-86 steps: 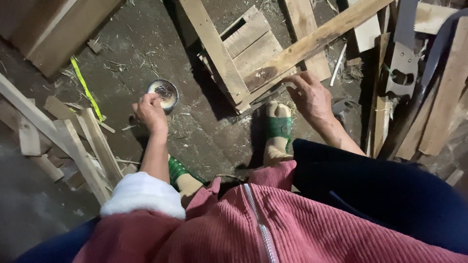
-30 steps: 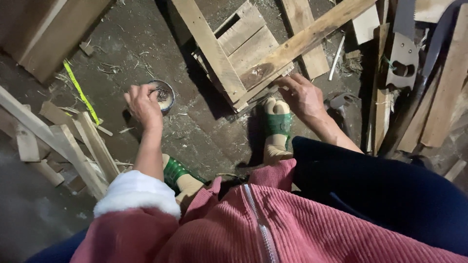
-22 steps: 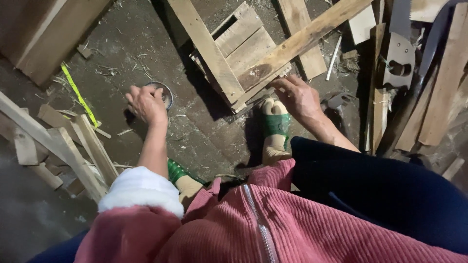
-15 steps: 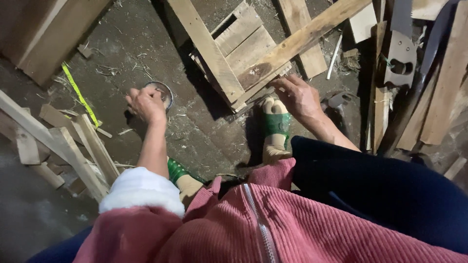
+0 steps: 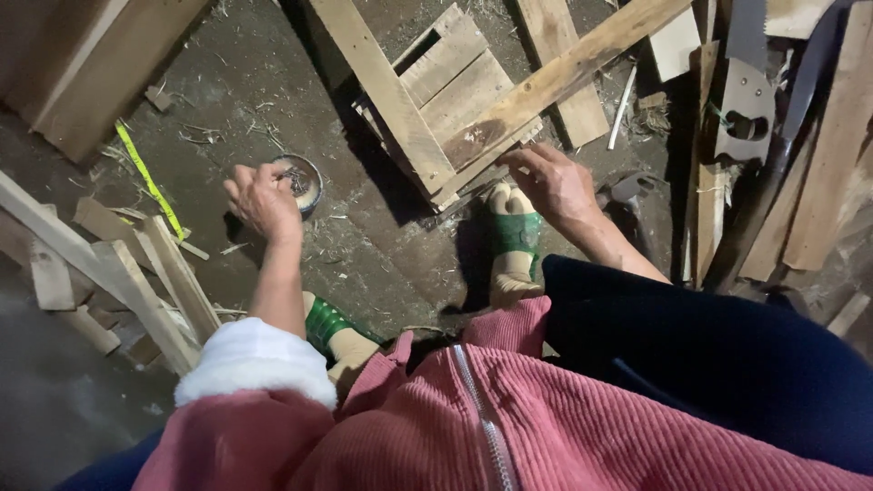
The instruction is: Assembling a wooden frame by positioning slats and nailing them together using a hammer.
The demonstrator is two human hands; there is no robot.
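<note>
My left hand [image 5: 264, 195] reaches down to a small round tin [image 5: 306, 182] of nails on the dirt floor. Its fingers are curled at the tin's left rim, and I cannot tell whether they hold a nail. My right hand [image 5: 555, 182] rests on the lower end of a long diagonal plank [image 5: 582, 68], gripping its edge. That plank lies across a slatted wooden frame [image 5: 436, 91]. My right foot in a green sandal [image 5: 514, 235] stands just below the frame, and my left foot [image 5: 329, 325] is near my left arm.
A hand saw [image 5: 746, 100] lies among planks at the right. A yellow tape measure strip [image 5: 145, 177] and loose wood offcuts [image 5: 136, 273] lie at the left. A grey metal tool [image 5: 627, 189] sits beside my right wrist. A large board [image 5: 100, 64] is at the top left.
My left hand covered the tin briefly and has drawn slightly left, so the nails show again. My right hand has stayed on the plank's end.
</note>
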